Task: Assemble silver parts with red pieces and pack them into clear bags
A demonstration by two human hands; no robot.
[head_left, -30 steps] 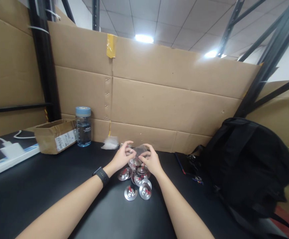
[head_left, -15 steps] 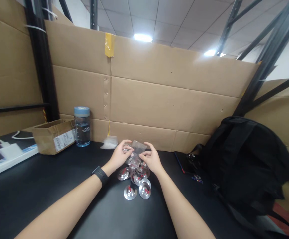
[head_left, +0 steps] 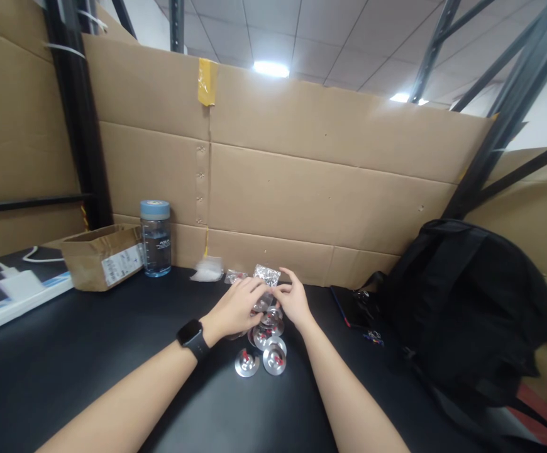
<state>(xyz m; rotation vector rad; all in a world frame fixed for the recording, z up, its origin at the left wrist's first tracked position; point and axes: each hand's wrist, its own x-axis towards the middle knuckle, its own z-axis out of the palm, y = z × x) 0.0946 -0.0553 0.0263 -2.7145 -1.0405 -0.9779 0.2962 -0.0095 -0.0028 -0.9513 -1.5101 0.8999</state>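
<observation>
A clear plastic bag (head_left: 267,275) with a crinkled, glinting top stands up between my hands, metal discs showing in its lower part. My left hand (head_left: 238,308), with a dark watch on the wrist, curls palm-down over the bag's near left side and covers much of it. At its right edge, my right hand (head_left: 295,303) pinches the plastic with thumb and fingers, the index finger raised. Just in front lies a loose pile of shiny domed metal discs with red marks, among them a metal disc (head_left: 246,363) lying apart and another disc (head_left: 274,360).
Behind my left hand lie a small clear packet (head_left: 234,276) and a white plastic sheet (head_left: 208,269). Leftward stand a water bottle (head_left: 156,242), a cardboard box (head_left: 101,258) and a power strip (head_left: 23,302). A black backpack (head_left: 462,308) sits at right; cardboard (head_left: 302,189) walls the back.
My left hand has come down and right, over the bag and the left discs. The bag's top now stands up crinkled, and a small packet shows behind the left hand. My right hand barely moved.
</observation>
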